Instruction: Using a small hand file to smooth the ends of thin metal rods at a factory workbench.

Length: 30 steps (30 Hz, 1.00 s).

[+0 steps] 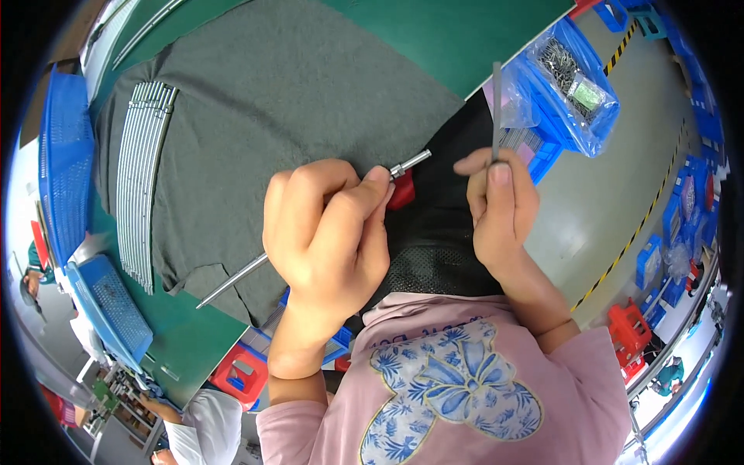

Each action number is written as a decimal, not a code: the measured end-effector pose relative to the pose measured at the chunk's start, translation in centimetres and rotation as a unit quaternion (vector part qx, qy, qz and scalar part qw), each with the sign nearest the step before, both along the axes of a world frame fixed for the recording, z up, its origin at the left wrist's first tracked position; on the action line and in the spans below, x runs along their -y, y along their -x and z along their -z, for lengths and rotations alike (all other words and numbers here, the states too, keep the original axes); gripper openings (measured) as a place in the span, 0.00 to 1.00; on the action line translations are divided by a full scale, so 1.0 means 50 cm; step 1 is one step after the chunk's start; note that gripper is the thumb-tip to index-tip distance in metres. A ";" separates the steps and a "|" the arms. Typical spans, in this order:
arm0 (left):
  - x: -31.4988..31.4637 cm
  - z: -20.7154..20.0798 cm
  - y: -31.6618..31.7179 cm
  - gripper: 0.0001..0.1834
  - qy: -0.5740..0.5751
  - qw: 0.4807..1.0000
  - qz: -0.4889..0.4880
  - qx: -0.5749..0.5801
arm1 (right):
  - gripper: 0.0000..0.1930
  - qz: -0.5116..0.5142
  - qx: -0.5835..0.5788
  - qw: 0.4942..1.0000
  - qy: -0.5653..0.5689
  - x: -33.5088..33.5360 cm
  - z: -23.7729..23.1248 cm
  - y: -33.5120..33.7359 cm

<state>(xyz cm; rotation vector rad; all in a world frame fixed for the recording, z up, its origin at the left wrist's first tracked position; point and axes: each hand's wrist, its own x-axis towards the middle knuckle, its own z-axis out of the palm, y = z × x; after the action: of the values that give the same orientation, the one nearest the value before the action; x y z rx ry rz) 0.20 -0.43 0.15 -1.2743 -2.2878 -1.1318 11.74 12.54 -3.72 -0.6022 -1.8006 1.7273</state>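
My left hand [325, 232] is closed around a slim silvery metal rod [235, 279], which slants from lower left to upper right. Its upper end, with a small stepped collar, pokes out past my thumb and forefinger. To the right, my right hand [504, 203] pinches a thin grey metal bar [497, 108] that points straight up, apart from the rod. Whether the bar is a tool is unclear. A row of similar metal rods [139, 186] lies side by side on the dark grey cloth [287, 93] at the left.
The cloth covers part of a green table [457, 31]. Blue baskets [66, 163] stand along its left side. A blue bin [577, 85] with bagged small metal parts is at the right. A red stool [239, 373] and a person in white [209, 426] are at lower left.
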 end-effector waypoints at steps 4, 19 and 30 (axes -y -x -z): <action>0.001 0.000 -0.004 0.10 0.008 1.000 0.000 0.005 | 0.11 -0.055 0.011 0.998 -0.040 0.005 0.003 -0.005; 0.000 -0.008 -0.010 0.09 0.019 1.000 0.003 0.024 | 0.13 -0.008 -0.057 0.998 -0.033 0.015 0.033 0.007; 0.001 -0.008 -0.008 0.11 0.041 0.999 -0.017 0.015 | 0.18 -0.010 0.024 0.960 -0.277 -0.008 0.002 0.006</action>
<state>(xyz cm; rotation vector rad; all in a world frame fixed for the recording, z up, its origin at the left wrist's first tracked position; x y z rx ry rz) 0.58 -0.48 0.54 -1.2497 -2.3916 -1.0622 11.45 12.92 -3.80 -0.3867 -2.2005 1.1361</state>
